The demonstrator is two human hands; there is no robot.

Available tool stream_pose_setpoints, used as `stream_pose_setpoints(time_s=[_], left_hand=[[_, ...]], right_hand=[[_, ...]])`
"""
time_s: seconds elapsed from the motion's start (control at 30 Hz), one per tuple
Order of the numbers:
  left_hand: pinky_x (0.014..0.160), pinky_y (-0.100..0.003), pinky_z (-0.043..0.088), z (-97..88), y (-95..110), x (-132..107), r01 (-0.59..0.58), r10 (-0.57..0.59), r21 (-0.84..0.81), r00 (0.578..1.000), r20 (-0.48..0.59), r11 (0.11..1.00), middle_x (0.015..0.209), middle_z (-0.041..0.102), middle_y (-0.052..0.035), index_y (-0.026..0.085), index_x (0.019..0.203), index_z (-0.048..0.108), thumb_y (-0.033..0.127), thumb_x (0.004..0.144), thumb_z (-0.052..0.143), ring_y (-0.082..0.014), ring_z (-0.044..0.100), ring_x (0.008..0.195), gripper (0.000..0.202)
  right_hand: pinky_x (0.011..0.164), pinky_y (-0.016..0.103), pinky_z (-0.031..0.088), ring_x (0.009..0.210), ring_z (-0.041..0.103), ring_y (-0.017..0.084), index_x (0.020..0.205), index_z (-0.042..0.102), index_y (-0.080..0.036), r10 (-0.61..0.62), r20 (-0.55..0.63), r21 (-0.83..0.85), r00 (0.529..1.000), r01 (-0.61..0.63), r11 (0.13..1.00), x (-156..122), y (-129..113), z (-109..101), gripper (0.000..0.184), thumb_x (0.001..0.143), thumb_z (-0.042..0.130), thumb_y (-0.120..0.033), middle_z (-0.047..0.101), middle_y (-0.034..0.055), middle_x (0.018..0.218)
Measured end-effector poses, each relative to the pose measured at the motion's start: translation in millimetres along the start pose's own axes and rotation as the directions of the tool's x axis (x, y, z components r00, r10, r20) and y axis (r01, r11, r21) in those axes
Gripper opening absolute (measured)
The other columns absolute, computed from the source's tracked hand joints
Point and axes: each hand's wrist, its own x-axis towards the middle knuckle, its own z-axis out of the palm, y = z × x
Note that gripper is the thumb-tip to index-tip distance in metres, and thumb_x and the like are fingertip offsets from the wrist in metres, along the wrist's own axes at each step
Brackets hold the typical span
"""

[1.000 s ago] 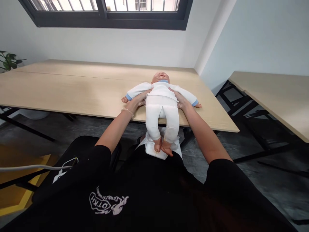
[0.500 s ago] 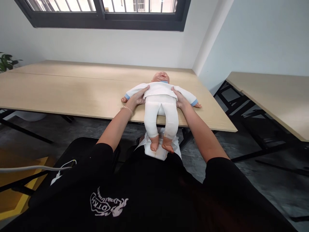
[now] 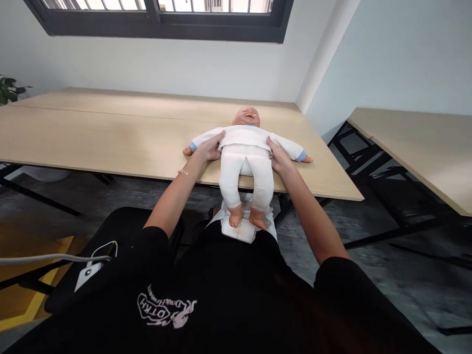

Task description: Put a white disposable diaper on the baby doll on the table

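Note:
A baby doll (image 3: 246,162) in a white top and white trousers with blue cuffs lies on its back near the front edge of the table (image 3: 147,142). Its head points to the wall, its arms are spread wide, and its lower legs hang over the edge. My left hand (image 3: 212,147) grips the doll's side at the chest, thumb on the top. On the opposite side my right hand (image 3: 279,155) holds it in the same way; the fingers of both hands are partly hidden. Below the doll's feet, a white diaper (image 3: 238,230) rests on my lap.
A black chair (image 3: 121,226) stands at my left, with a white device (image 3: 88,275) and a cable (image 3: 47,256) on it. Another table (image 3: 416,142) is at the right, beyond a gap. A window (image 3: 158,22) and wall are behind the table.
The doll's head lies slightly more upright in view and its arms are spread a little wider. Both hands keep their hold, the right one shifted slightly outward.

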Motion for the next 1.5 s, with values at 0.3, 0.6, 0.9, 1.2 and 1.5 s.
stream_pose_setpoints(time_s=[0.3, 0.6, 0.9, 1.2, 1.5], left_hand=[[0.080, -0.025, 0.054, -8.6, -44, -44, -0.387, 0.402, 0.120, 0.904, -0.148, 0.914, 0.085, 0.067, -0.0009, 0.017, 0.093, 0.062, 0.011, 0.078, 0.069, -0.0134, 0.064, 0.079, 0.018], [0.080, -0.025, 0.050, -10.5, -50, -43, -0.528, 0.591, 0.355, 0.801, -0.094, 0.772, 0.090, 0.070, -0.0040, 0.017, 0.086, 0.060, 0.013, 0.078, 0.070, -0.0158, 0.065, 0.086, 0.014], [0.073, -0.024, 0.045, -7.3, -53, -46, -0.589, 0.636, 0.350, 0.771, -0.027, 0.729, 0.081, 0.057, 0.0011, 0.019, 0.084, 0.053, 0.034, 0.087, 0.070, -0.0136, 0.056, 0.077, 0.023], [0.084, -0.027, 0.049, -4.9, -49, -60, -0.522, 0.544, 0.366, 0.838, 0.051, 0.771, 0.093, 0.062, -0.0003, 0.021, 0.094, 0.048, 0.039, 0.070, 0.090, -0.0165, 0.061, 0.090, 0.052], [0.073, -0.024, 0.043, -2.0, -52, -60, -0.531, 0.561, 0.380, 0.827, 0.037, 0.758, 0.081, 0.057, 0.0007, 0.019, 0.083, 0.053, 0.041, 0.068, 0.090, -0.0142, 0.054, 0.078, 0.045]], right_hand=[[0.119, 0.046, 0.044, 0.128, 0.061, 0.025, 0.114, 0.065, -0.020, -0.107, -0.077, -0.021, 0.991, 0.106, 0.994, -27, 40, -36, 0.049, 0.064, 0.065, -0.018, 0.068, 0.0079, 0.131], [0.094, 0.045, 0.058, 0.094, 0.069, 0.025, 0.108, 0.064, -0.019, -0.123, -0.113, -0.093, 0.986, 0.113, 0.989, -28, 39, -32, 0.051, 0.070, 0.075, -0.052, 0.073, 0.0094, 0.105], [0.098, 0.046, 0.056, 0.100, 0.068, 0.027, 0.107, 0.062, -0.020, -0.150, -0.082, -0.116, 0.985, 0.140, 0.983, -31, 37, -32, 0.072, 0.062, 0.082, -0.071, 0.071, 0.0105, 0.106], [0.081, 0.039, 0.057, 0.086, 0.068, 0.025, 0.097, 0.062, -0.020, -0.175, -0.091, -0.157, 0.980, 0.160, 0.975, -32, 34, -28, 0.063, 0.059, 0.082, -0.065, 0.070, 0.0063, 0.088], [0.069, 0.035, 0.054, 0.072, 0.065, 0.021, 0.093, 0.059, -0.022, -0.178, -0.103, -0.221, 0.979, 0.152, 0.963, -29, 35, -24, 0.045, 0.066, 0.077, -0.053, 0.066, 0.0006, 0.073]])
